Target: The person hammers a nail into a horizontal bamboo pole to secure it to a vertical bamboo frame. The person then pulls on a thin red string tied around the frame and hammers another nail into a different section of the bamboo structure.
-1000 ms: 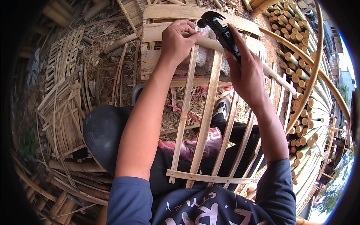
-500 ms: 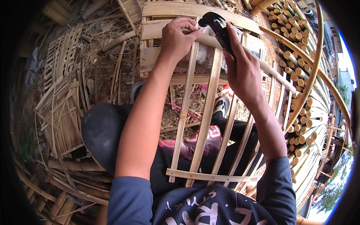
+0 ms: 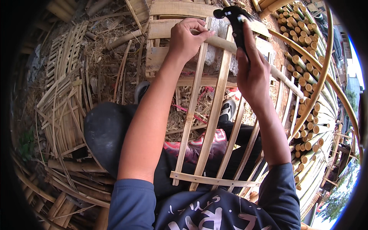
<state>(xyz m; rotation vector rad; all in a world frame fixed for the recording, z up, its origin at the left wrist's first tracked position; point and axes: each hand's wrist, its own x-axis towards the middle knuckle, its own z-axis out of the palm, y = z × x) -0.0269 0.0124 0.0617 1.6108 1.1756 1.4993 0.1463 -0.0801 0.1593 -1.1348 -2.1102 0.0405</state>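
1. A pile of bamboo poles [image 3: 308, 111] lay beyond the right edge of the worktop [image 3: 159, 57], round cut ends turned toward it
2. The bamboo frame [image 3: 213, 111] reached from above the worktop, across its near edge, to the person's lap, its long slats side by side
3. The frame's round rod [image 3: 223, 43] crossed the slats over the worktop and ran past its right edge
4. A thin strip [image 3: 214, 181] joined the slats' lower ends, well short of the near edge
5. A pale, rough block [image 3: 212, 57] sat on the worktop beneath the slats
6. The black claw hammer [image 3: 237, 28] was raised, its head near the far edge
7. The right hand [image 3: 253, 76] had its grip closed around the handle
8. The left hand [image 3: 188, 40], over the worktop's left half, had thumb and fingertips together at the rod's left end; whether its grip held anything, I could not tell
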